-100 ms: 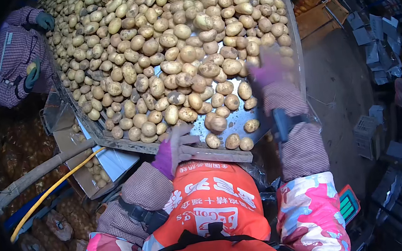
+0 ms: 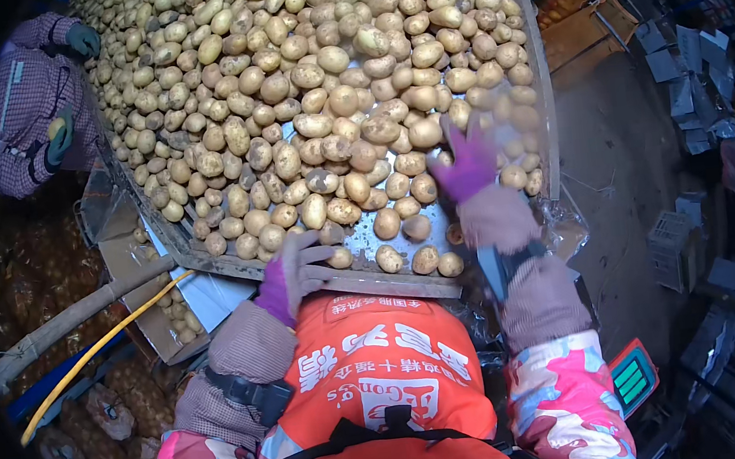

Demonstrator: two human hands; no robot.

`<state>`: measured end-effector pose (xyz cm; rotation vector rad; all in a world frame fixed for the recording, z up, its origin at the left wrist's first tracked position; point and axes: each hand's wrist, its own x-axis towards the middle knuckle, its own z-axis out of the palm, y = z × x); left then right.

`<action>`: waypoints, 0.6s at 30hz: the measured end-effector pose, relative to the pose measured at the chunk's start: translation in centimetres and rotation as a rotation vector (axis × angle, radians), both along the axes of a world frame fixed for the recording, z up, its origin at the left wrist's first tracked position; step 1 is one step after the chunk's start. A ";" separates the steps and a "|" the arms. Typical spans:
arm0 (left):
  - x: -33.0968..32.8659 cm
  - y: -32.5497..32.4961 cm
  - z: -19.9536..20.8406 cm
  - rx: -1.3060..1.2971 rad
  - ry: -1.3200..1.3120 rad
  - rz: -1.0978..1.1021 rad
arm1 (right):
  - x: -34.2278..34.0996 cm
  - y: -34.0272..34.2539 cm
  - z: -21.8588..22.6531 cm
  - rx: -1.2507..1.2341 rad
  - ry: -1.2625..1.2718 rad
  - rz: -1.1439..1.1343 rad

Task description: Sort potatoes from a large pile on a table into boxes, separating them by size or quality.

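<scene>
Loose potatoes [image 2: 312, 125] cover the metal sorting table [image 2: 438, 216] in front of me, with bare metal showing between them at the near right. My right hand [image 2: 468, 165], in a purple glove, is over the right part of the heap; its fingers are spread and touch or hover beside potatoes. My left hand [image 2: 299, 274], in a grey and purple glove, rests at the table's near edge with fingers apart. A single potato [image 2: 340, 256] lies by its fingertips. Neither hand grips anything visible.
At the far left a person's gloved hand [image 2: 60, 139] holds a potato. Beside the table's left corner stands a cardboard box [image 2: 156, 301] with potatoes, near a wooden pole [image 2: 81, 318] and a yellow hose [image 2: 102, 342]. Crates and a green-screened device [image 2: 634, 378] are on the right.
My right hand has swept left and toward me, and potatoes at the right have shifted. My left hand has moved slightly left, beside a potato that now lies near its fingertips.
</scene>
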<state>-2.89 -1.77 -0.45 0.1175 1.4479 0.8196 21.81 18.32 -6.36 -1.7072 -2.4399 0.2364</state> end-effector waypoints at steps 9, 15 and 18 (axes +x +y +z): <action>-3.0 1.2 -3.3 -0.131 0.143 -0.092 | -1.6 -8.9 4.4 -0.194 0.275 0.330; -4.0 0.7 -4.8 -0.160 0.048 -0.104 | -9.6 -8.2 0.7 0.059 0.286 0.846; -4.0 0.5 -3.9 -0.083 0.060 -0.124 | -6.0 -6.1 -1.0 0.126 0.271 0.812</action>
